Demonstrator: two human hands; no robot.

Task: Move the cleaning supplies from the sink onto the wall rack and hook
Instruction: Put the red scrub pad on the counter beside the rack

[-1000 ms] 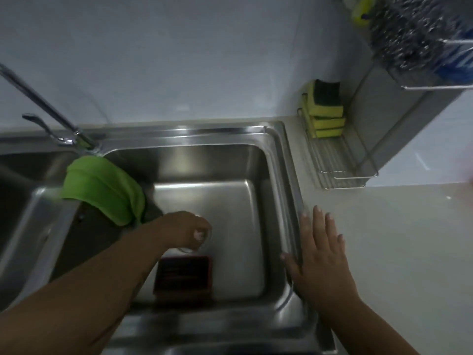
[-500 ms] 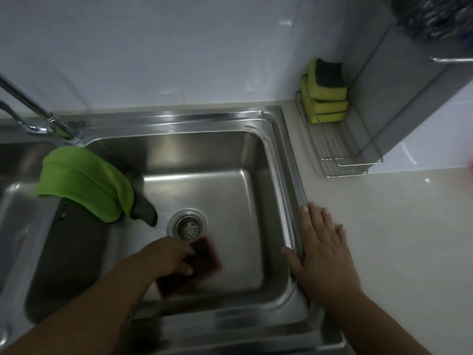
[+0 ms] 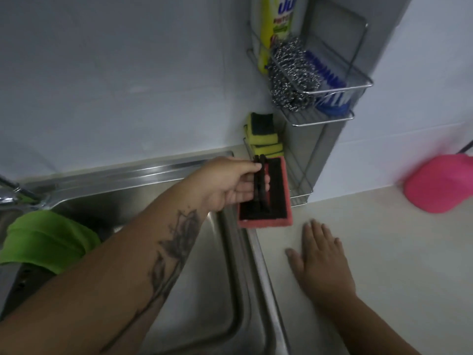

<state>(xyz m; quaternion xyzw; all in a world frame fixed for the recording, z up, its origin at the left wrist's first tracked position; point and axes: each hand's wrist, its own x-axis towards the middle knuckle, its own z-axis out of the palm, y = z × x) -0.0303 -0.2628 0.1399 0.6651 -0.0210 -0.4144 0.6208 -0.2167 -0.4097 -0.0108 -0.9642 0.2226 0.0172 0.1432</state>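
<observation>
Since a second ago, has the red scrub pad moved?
Yes. The red scrub pad has left the sink basin floor; the left hand now holds it by its black handle past the sink right rim, beside the lower wire rack.

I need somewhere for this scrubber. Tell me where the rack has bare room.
The lower shelf is bare wire in front of the stacked sponges, right behind the scrubber in the left hand. The upper shelf is crowded: bottle, steel wool, blue brush.
</observation>
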